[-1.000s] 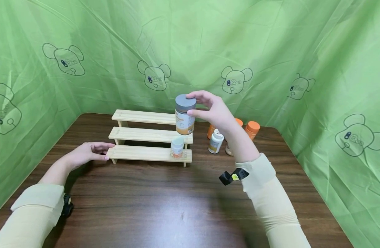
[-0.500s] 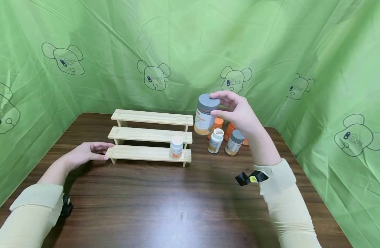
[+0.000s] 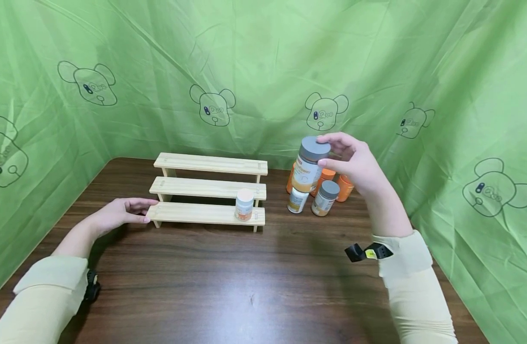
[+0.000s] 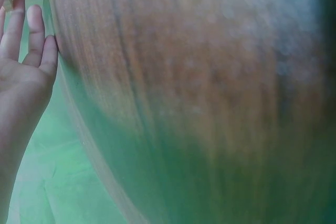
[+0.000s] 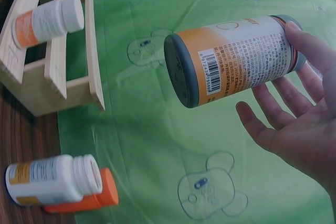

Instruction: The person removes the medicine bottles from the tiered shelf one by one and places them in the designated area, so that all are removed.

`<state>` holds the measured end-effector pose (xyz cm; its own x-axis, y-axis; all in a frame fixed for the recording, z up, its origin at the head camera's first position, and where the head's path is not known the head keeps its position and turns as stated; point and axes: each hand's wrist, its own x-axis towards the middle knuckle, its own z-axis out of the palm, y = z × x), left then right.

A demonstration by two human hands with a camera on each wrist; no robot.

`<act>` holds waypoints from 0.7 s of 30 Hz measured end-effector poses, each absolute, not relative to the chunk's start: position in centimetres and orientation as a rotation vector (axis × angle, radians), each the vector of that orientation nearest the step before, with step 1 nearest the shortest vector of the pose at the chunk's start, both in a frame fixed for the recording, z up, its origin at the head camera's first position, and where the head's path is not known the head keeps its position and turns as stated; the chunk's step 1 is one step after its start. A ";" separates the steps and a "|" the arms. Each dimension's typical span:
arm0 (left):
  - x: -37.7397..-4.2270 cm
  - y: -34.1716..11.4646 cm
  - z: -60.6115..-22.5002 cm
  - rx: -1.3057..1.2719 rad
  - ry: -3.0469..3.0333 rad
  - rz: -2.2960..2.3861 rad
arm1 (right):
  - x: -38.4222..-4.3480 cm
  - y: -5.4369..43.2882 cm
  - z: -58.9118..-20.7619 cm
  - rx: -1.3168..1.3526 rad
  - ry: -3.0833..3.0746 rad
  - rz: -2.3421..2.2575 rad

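Observation:
My right hand (image 3: 353, 160) grips a supplement bottle (image 3: 307, 168) by its grey lid, thumb on the near side and fingers on the far side. Its label is white over orange; in the right wrist view the bottle (image 5: 231, 61) shows a barcode and dark base. It is held up, overlapping a white bottle (image 3: 296, 201) in the head view. My left hand (image 3: 117, 216) pinches the left end of the lowest step of a three-tier wooden rack (image 3: 194, 213), thumb in front and index finger behind. A small white bottle (image 3: 244, 205) stands on that step's right end.
Right of the rack, several bottles stand grouped on the dark wooden table (image 3: 229, 277): a smaller grey-lidded one (image 3: 325, 199) in front, orange ones (image 3: 344, 187) behind. A green cloth (image 3: 263, 57) with bear outlines surrounds the table at back and sides.
My right hand has carried the grey-lidded bottle rightward, from over the rack to over the bottle group, and slightly lower in the last half second. The left hand has stayed at the rack.

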<state>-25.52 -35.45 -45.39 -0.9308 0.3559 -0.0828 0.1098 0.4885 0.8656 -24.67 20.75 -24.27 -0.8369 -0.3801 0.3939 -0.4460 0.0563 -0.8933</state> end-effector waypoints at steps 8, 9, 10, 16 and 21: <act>-25.3 -35.3 -45.3 0.393 2.482 1.419 | -24.5 23.4 -24.9 0.909 -2.152 2.005; -25.3 -35.3 -45.2 0.394 2.482 1.419 | -24.5 23.8 -24.9 0.908 -2.148 2.006; -25.3 -35.3 -45.2 0.397 2.483 1.417 | -24.4 24.1 -25.0 0.906 -2.143 2.009; -25.4 -35.3 -45.1 0.395 2.483 1.410 | -24.2 26.3 -25.4 0.898 -2.115 2.019; -25.4 -35.4 -45.1 0.395 2.480 1.406 | -24.3 28.0 -26.1 0.904 -2.070 2.057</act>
